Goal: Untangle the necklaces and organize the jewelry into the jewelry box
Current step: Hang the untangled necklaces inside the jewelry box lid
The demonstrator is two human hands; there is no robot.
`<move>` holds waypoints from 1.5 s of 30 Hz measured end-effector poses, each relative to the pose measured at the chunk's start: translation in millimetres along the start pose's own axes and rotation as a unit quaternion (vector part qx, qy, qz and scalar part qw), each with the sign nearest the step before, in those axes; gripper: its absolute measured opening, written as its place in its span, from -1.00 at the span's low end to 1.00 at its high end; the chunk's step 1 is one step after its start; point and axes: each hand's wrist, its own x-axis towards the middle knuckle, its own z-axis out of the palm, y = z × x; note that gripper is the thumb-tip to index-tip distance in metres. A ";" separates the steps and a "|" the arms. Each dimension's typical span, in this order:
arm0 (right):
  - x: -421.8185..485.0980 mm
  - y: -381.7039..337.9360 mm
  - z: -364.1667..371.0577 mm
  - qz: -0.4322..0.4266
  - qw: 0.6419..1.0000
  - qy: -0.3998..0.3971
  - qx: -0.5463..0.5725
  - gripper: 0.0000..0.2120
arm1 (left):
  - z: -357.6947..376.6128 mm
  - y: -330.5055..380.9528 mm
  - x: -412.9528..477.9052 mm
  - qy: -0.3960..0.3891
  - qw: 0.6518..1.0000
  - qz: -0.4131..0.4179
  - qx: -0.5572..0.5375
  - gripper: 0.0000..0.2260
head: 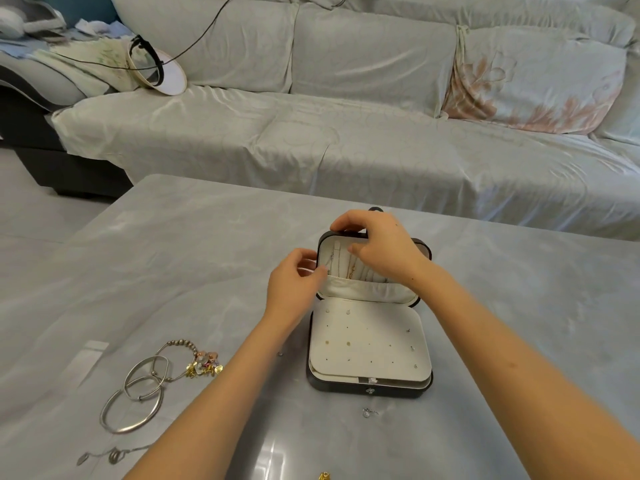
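Note:
A dark jewelry box (pixel 369 389) stands open in the middle of the table, its lid upright. Thin necklaces (pixel 350 268) hang inside the lid above a cream pocket (pixel 363 291). The white earring panel (pixel 370 344) in the base holds a few small studs. My right hand (pixel 377 244) grips the lid's top edge, fingers curled over it and thumb inside. My left hand (pixel 294 289) is at the lid's left side, fingers curled near the pocket's edge; whether it holds anything is hidden.
Silver bangles (pixel 138 396) and a beaded charm bracelet (pixel 197 358) lie on the grey table (pixel 173 271) at the left. A thin chain with pendant (pixel 110 457) lies near the front. A small earring (pixel 369 412) sits before the box. A covered sofa (pixel 346 133) stands behind.

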 end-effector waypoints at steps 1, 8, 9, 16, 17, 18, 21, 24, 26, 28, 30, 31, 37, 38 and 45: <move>0.1 0.7 2.0 -0.006 1.000 0.001 -0.018 -0.60 | 1.9 0.4 0.9 -0.006 1.000 -0.010 0.008 -0.86; 8.5 9.3 13.7 0.010 0.998 -0.015 -0.063 -0.62 | 16.0 2.4 9.3 0.001 0.988 -0.137 -0.071 -0.92; 9.8 10.6 14.8 0.011 0.998 -0.017 -0.057 -0.62 | 15.5 1.7 12.1 -0.008 0.988 -0.142 -0.068 -0.93; -4.8 14.0 27.7 -0.086 0.971 0.153 -0.160 -0.82 | -7.0 3.2 20.4 -0.071 0.990 -0.115 -0.045 -0.86; -12.9 13.5 33.2 -0.093 0.956 0.215 -0.179 -0.89 | -8.0 3.5 20.0 -0.073 0.991 -0.108 -0.042 -0.86; -21.2 14.4 40.4 -0.098 0.945 0.251 -0.187 -0.96 | -8.6 4.6 19.0 -0.077 0.991 -0.104 -0.042 -0.87; -41.0 17.4 67.7 -0.092 0.938 0.241 -0.232 -0.90 | -10.8 8.5 16.8 -0.089 0.990 -0.103 -0.045 -0.91; -42.5 14.0 80.7 -0.045 0.948 0.222 -0.224 -0.86 | -14.8 13.5 16.0 -0.102 0.988 -0.106 -0.041 -0.91; -40.3 9.5 82.9 -0.016 0.953 0.221 -0.205 -0.82 | -16.8 16.9 15.9 -0.108 0.988 -0.106 -0.036 -0.91; -40.5 6.1 83.8 0.004 0.957 0.215 -0.192 -0.79 | -17.1 18.7 15.7 -0.117 0.987 -0.111 -0.027 -0.91; -42.6 5.0 85.3 0.014 0.960 0.203 -0.193 -0.76 | -16.8 18.4 14.8 -0.133 0.983 -0.124 -0.018 -0.88; -43.5 4.7 85.9 0.016 0.961 0.196 -0.195 -0.75 | -16.4 17.5 14.1 -0.141 0.981 -0.133 -0.013 -0.85; -39.5 4.7 97.6 0.055 0.966 0.170 -0.186 -0.78 | -24.9 9.9 8.8 -0.195 0.964 -0.177 0.045 -0.75; -39.4 4.2 100.7 0.060 0.968 0.168 -0.178 -0.77 | -27.0 8.5 7.6 -0.206 0.961 -0.176 0.054 -0.71; -41.3 4.1 103.6 0.062 0.968 0.195 -0.148 -0.78 | -34.0 5.5 5.3 -0.217 0.959 -0.156 0.095 -0.52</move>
